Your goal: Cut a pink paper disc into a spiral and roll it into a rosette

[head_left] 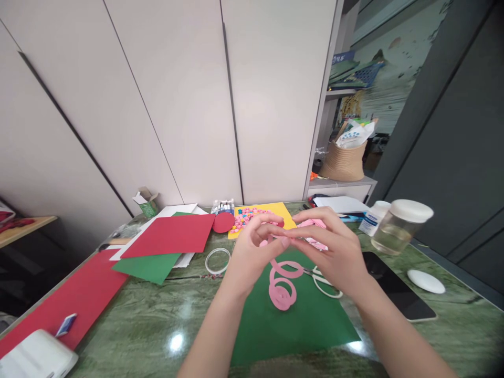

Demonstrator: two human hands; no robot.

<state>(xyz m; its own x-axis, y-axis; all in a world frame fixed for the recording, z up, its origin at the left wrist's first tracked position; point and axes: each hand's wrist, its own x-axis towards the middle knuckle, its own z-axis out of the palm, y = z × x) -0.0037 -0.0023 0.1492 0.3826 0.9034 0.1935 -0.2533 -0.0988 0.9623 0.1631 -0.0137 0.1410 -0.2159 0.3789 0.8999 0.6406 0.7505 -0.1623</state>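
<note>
A pink spiral paper strip hangs in loose coils over the green paper sheet. Its upper end runs up to the fingertips of my left hand, which is closed in a pinch on it. My right hand meets the left at the fingertips, pinching at the same end; the exact contact is hidden by the fingers. White-handled scissors lie under my right hand, partly covered by it. Pink paper pieces show behind the right fingers.
Small pink and coloured pieces lie on a yellow sheet at the back. Red paper, a red disc and a tape roll are to the left. A phone, a lidded jar and a white oval object stand right.
</note>
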